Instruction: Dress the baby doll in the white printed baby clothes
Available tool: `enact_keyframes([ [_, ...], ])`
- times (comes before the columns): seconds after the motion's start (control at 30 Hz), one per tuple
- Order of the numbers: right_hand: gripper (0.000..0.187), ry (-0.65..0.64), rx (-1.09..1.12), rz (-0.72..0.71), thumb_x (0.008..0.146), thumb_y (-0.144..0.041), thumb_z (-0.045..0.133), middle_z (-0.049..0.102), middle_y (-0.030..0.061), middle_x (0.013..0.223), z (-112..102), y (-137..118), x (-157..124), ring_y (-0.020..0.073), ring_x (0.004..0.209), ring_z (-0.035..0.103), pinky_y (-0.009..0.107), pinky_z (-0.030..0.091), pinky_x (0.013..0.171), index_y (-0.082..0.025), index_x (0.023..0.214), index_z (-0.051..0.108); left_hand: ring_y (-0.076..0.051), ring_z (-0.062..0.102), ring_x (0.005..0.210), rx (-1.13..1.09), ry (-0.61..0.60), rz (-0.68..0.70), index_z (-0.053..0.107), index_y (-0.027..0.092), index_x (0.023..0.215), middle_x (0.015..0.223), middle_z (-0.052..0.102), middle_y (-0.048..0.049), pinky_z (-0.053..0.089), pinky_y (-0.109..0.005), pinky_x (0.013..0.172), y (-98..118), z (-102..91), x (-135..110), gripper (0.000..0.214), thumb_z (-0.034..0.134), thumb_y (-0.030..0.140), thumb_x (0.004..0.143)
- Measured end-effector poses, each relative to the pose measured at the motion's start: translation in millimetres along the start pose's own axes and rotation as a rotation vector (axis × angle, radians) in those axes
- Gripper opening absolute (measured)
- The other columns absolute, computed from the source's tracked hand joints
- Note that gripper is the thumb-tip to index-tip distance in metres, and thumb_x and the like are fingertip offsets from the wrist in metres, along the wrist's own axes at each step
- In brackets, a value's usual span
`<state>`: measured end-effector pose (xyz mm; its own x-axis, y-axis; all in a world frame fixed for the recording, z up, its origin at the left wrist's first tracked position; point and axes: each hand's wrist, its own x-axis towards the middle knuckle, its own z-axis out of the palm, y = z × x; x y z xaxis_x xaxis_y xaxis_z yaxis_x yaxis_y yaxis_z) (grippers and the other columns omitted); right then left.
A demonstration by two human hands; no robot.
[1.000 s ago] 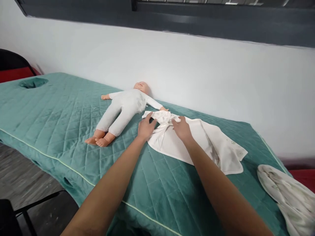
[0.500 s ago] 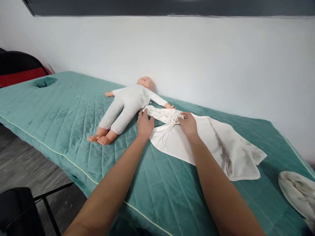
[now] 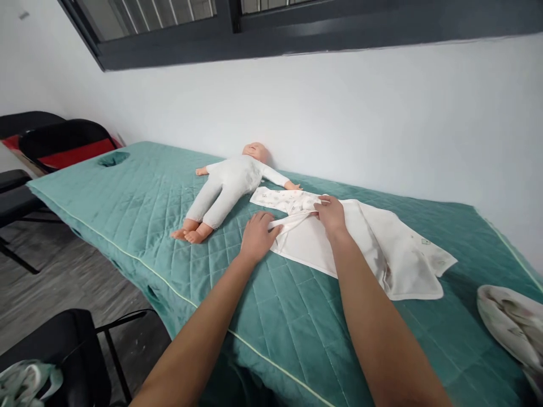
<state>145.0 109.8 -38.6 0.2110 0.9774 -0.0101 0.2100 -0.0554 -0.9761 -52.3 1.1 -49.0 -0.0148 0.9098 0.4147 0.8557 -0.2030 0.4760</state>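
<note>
A white baby top (image 3: 309, 240) lies spread on the quilted green cover, its printed sleeve (image 3: 271, 198) pointing left. My left hand (image 3: 258, 236) holds the top's left edge just below that sleeve, the cloth between thumb and fingers. Near the inner end of the sleeve, my right hand (image 3: 331, 216) pinches the bunched fabric with its fingertips. Beyond my hands, a baby doll (image 3: 235, 175) in a white suit lies on its back. One doll hand (image 3: 292, 185) rests close to the sleeve.
The green cover (image 3: 153, 226) spans a long bed against a white wall, with a hole (image 3: 113, 159) at its far left. A bundled pale cloth (image 3: 509, 322) lies at the right. Black chairs (image 3: 68, 135) stand left, and another chair (image 3: 55, 350) is at lower left.
My left hand has moved from the sleeve's end down to the top's edge below it. My right hand stays on the bunched fabric. The view has shifted, showing more window and chairs.
</note>
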Motion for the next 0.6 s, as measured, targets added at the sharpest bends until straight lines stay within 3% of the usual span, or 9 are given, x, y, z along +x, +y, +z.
enact_keyframes([
  [0.17, 0.044, 0.035, 0.017, 0.021, 0.072, -0.020, 0.060, 0.070, 0.0103, 0.106, -5, 3, 5, 0.0148, 0.063, 0.065, 0.029, 0.054, 0.057, -0.016, 0.116, 0.059, -0.022, 0.063, 0.094, 0.052, 0.046, 0.182, 0.061, 0.022, 0.100, 0.098, 0.067, -0.0066, 0.049, -0.034, 0.081, 32, -3.0, -21, 0.020, 0.048, 0.036, 0.099],
  [0.37, 0.049, 0.098, -0.135, -0.052, 0.070, -0.018, 0.057, 0.069, 0.0106, 0.114, -18, 8, 12, 0.0189, 0.079, 0.067, 0.033, 0.055, 0.071, -0.015, 0.118, 0.061, -0.020, 0.063, 0.097, 0.059, -0.148, 0.457, 0.061, 0.022, 0.104, 0.106, 0.068, -0.0058, 0.049, -0.035, 0.084, 60, 0.3, -37, 0.022, 0.041, 0.030, 0.102],
  [0.6, 0.038, 0.091, -0.429, -0.105, 0.073, -0.019, 0.059, 0.072, 0.0090, 0.103, -31, 4, 8, 0.0262, 0.103, 0.064, 0.039, 0.048, 0.095, -0.018, 0.111, 0.065, -0.024, 0.061, 0.100, 0.042, -0.157, 0.383, 0.061, 0.021, 0.105, 0.104, 0.069, -0.0063, 0.048, -0.039, 0.085, 56, 4.7, -33, 0.020, 0.046, 0.033, 0.099],
])
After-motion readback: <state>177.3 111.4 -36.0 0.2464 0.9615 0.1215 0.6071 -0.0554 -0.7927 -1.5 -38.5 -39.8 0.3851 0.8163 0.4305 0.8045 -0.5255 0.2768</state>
